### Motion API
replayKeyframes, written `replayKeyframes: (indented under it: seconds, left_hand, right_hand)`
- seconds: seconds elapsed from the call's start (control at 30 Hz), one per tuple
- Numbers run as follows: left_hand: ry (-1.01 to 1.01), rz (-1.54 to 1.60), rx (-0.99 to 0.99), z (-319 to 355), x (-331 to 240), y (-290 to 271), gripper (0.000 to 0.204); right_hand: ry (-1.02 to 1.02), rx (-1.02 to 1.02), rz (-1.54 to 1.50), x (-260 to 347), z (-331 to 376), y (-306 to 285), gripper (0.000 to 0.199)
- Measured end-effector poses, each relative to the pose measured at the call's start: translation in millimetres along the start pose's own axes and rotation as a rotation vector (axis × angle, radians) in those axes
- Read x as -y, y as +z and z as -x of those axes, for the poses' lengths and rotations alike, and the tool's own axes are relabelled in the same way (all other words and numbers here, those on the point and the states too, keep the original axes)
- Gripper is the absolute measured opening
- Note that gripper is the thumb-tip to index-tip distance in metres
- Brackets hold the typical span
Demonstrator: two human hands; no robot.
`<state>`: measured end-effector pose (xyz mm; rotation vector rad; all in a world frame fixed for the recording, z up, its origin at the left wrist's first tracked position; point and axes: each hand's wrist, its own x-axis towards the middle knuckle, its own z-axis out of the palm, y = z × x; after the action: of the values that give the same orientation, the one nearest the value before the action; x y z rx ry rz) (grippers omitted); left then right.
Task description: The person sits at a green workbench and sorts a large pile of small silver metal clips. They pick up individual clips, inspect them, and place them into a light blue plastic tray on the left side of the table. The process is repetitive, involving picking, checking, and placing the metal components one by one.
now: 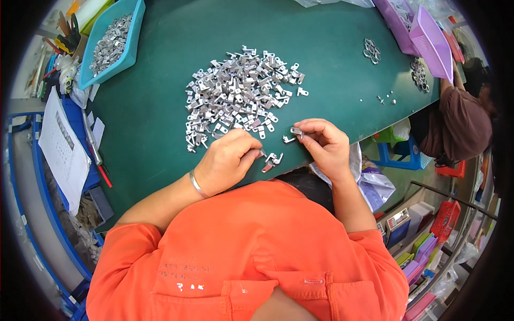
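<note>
A big heap of small silver metal parts (235,93) lies on the green table (332,64). My left hand (227,160), a silver bangle on its wrist, rests at the heap's near edge, fingers pinched on a small metal part (262,154). My right hand (324,144) sits to the right of it and holds another small metal piece (296,130) between thumb and fingertips. Two loose parts (272,160) lie on the table between my hands.
A blue tray (110,40) filled with similar metal parts stands at the far left. Purple trays (425,37) and several metal rings (371,51) sit at the far right. Another person in a brown top (463,120) works at the right. A paper sheet (61,147) lies left.
</note>
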<state>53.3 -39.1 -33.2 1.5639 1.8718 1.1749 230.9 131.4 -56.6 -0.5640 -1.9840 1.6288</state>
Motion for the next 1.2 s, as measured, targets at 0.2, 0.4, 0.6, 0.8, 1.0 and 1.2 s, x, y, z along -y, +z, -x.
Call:
replayKeyframes:
  seconds: [0.2,0.4,0.6,0.8,1.0,1.2]
  left_hand:
    - [0.049,-0.244,-0.100,-19.2,2.6,8.8,0.029]
    - [0.076,-0.276,-0.109,-23.3,1.1,12.3,0.026]
    - [-0.002,-0.092,-0.139,-13.9,1.8,8.7,0.022]
    - [-0.108,0.150,-0.183,-11.9,3.8,5.7,0.019]
    - [-0.102,0.262,-0.161,-8.4,6.4,6.4,0.020]
    - [-0.103,0.457,-0.152,-6.4,8.1,10.6,0.022]
  right_hand:
    - [-0.209,0.126,0.354,13.5,-19.7,2.8,0.016]
    - [-0.303,0.021,0.630,7.9,-41.1,33.9,0.013]
    - [-0.319,-0.021,0.650,10.4,-37.9,30.5,0.013]
    - [-0.151,-0.080,0.324,14.2,-26.9,21.1,0.015]
    - [-0.007,-0.027,-0.026,16.7,-19.9,17.5,0.011]
    - [0.101,-0.065,-0.392,21.2,-15.0,17.9,0.012]
